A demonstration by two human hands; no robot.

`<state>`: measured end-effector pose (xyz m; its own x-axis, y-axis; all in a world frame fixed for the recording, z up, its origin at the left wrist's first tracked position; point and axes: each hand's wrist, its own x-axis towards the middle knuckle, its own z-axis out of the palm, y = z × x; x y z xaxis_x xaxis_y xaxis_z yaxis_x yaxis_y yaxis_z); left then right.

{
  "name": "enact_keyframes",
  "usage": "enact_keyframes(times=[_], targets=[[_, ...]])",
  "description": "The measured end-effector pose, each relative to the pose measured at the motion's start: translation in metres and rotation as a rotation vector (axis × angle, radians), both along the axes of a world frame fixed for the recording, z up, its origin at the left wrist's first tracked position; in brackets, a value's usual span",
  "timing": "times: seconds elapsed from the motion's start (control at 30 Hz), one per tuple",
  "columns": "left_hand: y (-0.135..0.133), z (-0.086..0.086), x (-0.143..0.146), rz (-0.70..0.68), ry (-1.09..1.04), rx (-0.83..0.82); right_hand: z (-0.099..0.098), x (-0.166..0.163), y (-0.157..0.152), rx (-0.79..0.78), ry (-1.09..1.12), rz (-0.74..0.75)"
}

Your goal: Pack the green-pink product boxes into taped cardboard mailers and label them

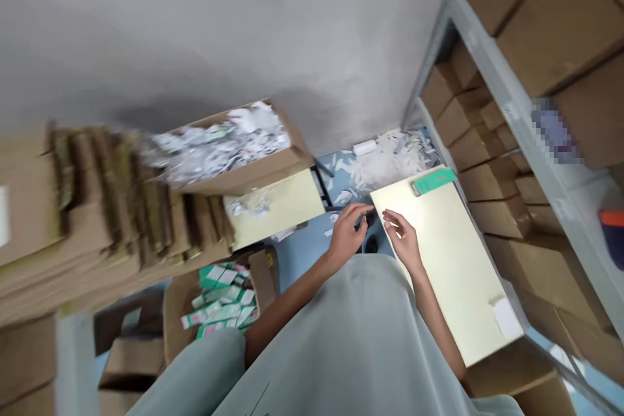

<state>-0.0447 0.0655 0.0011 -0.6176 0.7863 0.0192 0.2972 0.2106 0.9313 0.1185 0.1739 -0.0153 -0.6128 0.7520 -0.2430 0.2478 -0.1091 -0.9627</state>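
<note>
My left hand (348, 232) hovers at the near corner of a pale yellow table (453, 266). Its fingers are curled together in a pinch; what they hold, if anything, is too small to make out. My right hand (402, 238) is a little to the right, over the table's edge, fingers loosely spread and holding nothing. A green flat packet (433, 181) lies at the table's far end. A small white piece (507, 318) lies near its front right corner.
A cardboard box of white paper scraps (234, 143) sits on a second pale table (283, 205). More scraps (390, 156) litter the blue floor. A box of green-and-white packets (221, 299) is below left. Flattened cardboard (97, 208) is stacked left; shelves of boxes (511, 110) stand right.
</note>
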Motion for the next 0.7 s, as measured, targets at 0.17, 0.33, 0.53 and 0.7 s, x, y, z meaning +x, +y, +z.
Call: enact_keyframes(times=[0.17,0.33,0.53,0.7], targets=[[-0.101,0.019,0.011,0.281,0.183,0.056,0.019,-0.036,-0.060,-0.049,0.069,0.290],[-0.174,0.041,-0.001,0.517,0.240,0.109,0.041,-0.079,-0.116,-0.006,0.111,0.530],[-0.263,0.047,-0.044,0.833,0.149,0.217,0.068,-0.161,-0.195,0.059,0.194,0.792],[-0.357,0.041,-0.101,0.986,-0.012,0.329,0.084,-0.272,-0.281,0.163,0.275,0.868]])
